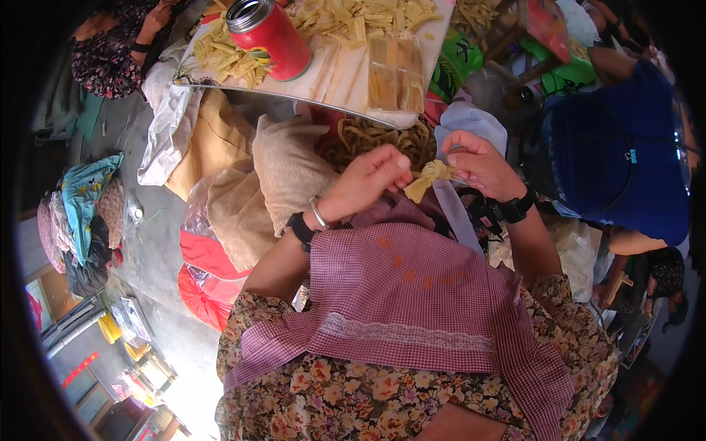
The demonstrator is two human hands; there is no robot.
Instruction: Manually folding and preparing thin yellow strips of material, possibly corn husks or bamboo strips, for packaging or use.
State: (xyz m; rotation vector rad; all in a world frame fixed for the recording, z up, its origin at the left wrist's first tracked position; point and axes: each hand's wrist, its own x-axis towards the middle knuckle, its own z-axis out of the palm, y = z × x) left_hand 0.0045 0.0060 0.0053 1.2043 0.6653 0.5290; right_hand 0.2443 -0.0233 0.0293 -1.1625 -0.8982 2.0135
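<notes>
Between my two hands, above the lap of the checked apron (408, 275), is a knotted yellow-brown strip (432, 173), perhaps a dried food. My right hand (480, 165) pinches the strip's right end between thumb and fingers. My left hand (380, 171) is at its left side with the fingers curled; whether they grip the strip cannot be told. Behind the hands lies a heap of darker, curled strips (386, 135), partly hidden by the board's edge. On the board (336, 82) are many loose yellow strips (358, 22) and a wrapped block of flat strips (396, 74).
A red metal flask (276, 41) without a lid stands on the board. Burlap sacks (289, 165) and a red plastic bag (207, 297) are at the left. A person in blue (612, 149) sits close at the right; another person's arm (154, 25) shows at the upper left.
</notes>
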